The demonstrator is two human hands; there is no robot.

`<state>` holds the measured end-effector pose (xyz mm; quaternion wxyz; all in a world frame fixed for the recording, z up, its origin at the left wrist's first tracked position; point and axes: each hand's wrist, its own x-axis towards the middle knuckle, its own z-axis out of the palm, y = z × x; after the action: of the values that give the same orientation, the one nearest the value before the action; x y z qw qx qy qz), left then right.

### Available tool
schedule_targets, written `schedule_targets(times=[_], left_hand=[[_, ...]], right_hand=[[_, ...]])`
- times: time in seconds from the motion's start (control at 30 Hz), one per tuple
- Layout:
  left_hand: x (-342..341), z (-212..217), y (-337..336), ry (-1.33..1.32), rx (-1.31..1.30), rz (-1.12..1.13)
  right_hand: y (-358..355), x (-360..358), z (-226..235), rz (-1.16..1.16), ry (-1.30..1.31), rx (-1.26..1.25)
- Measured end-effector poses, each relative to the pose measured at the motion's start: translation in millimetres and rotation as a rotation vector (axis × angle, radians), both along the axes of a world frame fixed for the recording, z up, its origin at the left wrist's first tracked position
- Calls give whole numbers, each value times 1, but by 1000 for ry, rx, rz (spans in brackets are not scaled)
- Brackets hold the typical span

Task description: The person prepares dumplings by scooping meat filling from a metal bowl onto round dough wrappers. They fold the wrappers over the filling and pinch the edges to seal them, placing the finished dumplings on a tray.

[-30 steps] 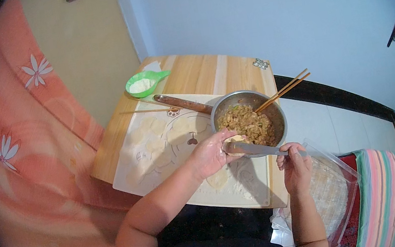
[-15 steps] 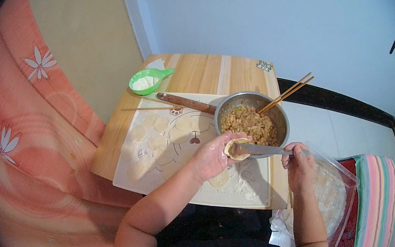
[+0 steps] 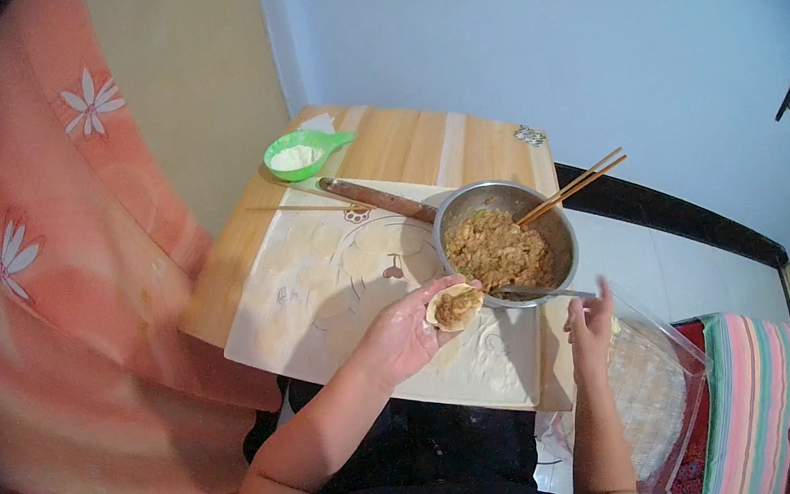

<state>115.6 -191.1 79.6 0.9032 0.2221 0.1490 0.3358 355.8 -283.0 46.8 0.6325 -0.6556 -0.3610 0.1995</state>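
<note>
On the fingers of my left hand (image 3: pixel 407 334) rests a dumpling wrapper (image 3: pixel 455 308), cupped around a mound of brown minced filling. It is held in front of the steel bowl (image 3: pixel 570 263), at the bowl's near left. More minced filling (image 3: pixel 496 248) lies inside that bowl. A flat metal spreading tool (image 3: pixel 548 290) leans over the near rim, its blade end in the filling. Just beside its handle is my right hand (image 3: pixel 588 326), with the index finger raised, the others loosely bent and nothing gripped.
Several pale wrappers (image 3: pixel 319 278) lie on the white mat (image 3: pixel 252 343). A rolling pin (image 3: pixel 378 199) reaches to the bowl, and chopsticks (image 3: pixel 578 183) stand in it. A green scoop of flour (image 3: pixel 328 142) sits at the back. Right of the table is a clear plastic tray (image 3: pixel 690 372).
My right hand has let go of the spreading tool, which now rests in the bowl. My left hand with the filled wrapper has moved slightly left and nearer.
</note>
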Motion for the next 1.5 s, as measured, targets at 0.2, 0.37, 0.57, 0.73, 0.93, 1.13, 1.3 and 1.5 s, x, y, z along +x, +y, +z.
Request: schedule_targets(times=[0.2, 0.37, 0.57, 0.73, 0.93, 1.13, 1.3, 1.5], left_hand=[[-8, 0, -28, 14, -17, -48], [-20, -9, -55, -30, 6, -115], [-33, -15, -68, 3, 26, -118], [-39, -18, -75, 42, 46, -83], [-45, -13, -82, 416, 591, 12], [-48, -1, -81, 380, 678, -14], [-45, 7, -80, 622, 1008, 58], [-44, -4, -78, 655, 809, 3]], right_hand=[[-52, -50, 5, 76, -1005, 216], [-48, -87, 33, 313, -1165, 329], [-49, -94, 36, 460, -1233, 333], [-48, -105, 40, 518, -1014, 248], [-38, -118, 36, 558, -309, 129], [-36, -115, 43, 576, -543, 85], [-39, -118, 51, 517, -660, 135], [-35, -119, 60, 450, -733, 223]])
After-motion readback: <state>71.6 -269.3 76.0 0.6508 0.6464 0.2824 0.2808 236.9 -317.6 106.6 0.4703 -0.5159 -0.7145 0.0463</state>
